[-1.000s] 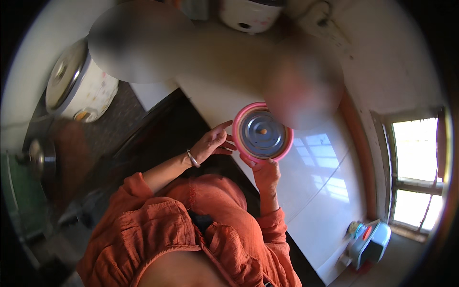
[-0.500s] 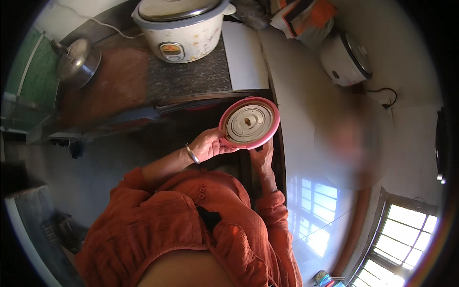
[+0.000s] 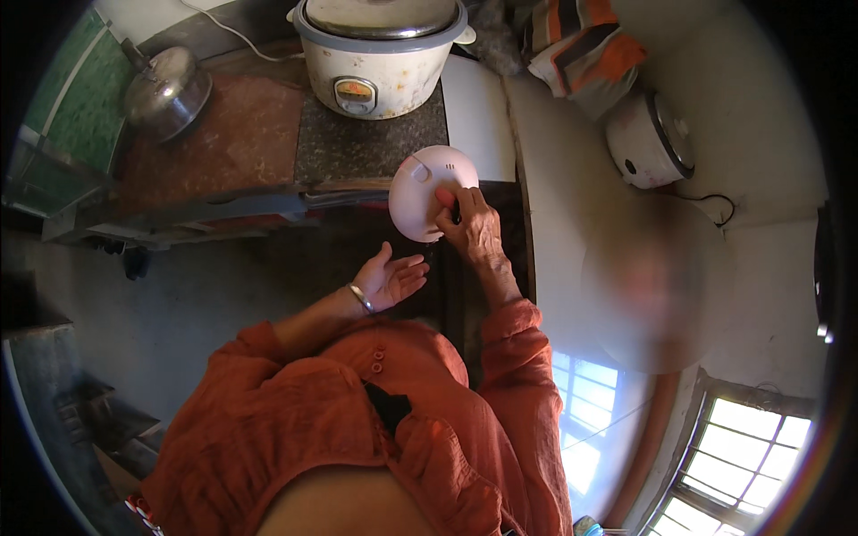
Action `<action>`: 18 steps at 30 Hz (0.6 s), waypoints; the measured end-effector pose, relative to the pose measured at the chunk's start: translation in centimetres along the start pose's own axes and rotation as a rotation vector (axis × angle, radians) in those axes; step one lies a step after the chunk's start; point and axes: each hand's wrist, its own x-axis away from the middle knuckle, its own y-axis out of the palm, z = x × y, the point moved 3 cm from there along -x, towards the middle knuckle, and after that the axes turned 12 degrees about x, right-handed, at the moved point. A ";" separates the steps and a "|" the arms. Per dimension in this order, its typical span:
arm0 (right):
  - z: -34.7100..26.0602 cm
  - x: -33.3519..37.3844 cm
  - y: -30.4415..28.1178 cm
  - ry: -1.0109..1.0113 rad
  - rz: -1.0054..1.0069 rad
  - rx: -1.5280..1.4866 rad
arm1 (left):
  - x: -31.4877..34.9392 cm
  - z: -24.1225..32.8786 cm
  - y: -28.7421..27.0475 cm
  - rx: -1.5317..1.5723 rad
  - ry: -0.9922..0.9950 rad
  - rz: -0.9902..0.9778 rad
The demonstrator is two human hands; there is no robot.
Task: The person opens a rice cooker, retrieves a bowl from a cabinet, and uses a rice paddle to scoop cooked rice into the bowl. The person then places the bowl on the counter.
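Pink lid outer side up

Half a second ago its metal underside showed; now its outer side does, just above frame centre. Right-hand fingers grasp its knob; the left hand, earlier touching the rim, is released, palm open. Across the upper left, one kettle sits on a brown-and-speckled surface. Two rice cookers and one barred window, lower right, show.
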 end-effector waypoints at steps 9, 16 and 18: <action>3.3 -1.6 1.5 0.050 0.008 -0.001 | -2.2 -1.3 -0.6 -0.072 0.113 0.195; 9.8 -6.0 -0.6 0.186 0.078 0.278 | -3.9 -3.8 0.0 -0.074 0.160 0.265; 11.5 -7.7 -0.8 0.160 0.053 0.311 | -4.1 -4.1 -0.2 -0.067 0.176 0.275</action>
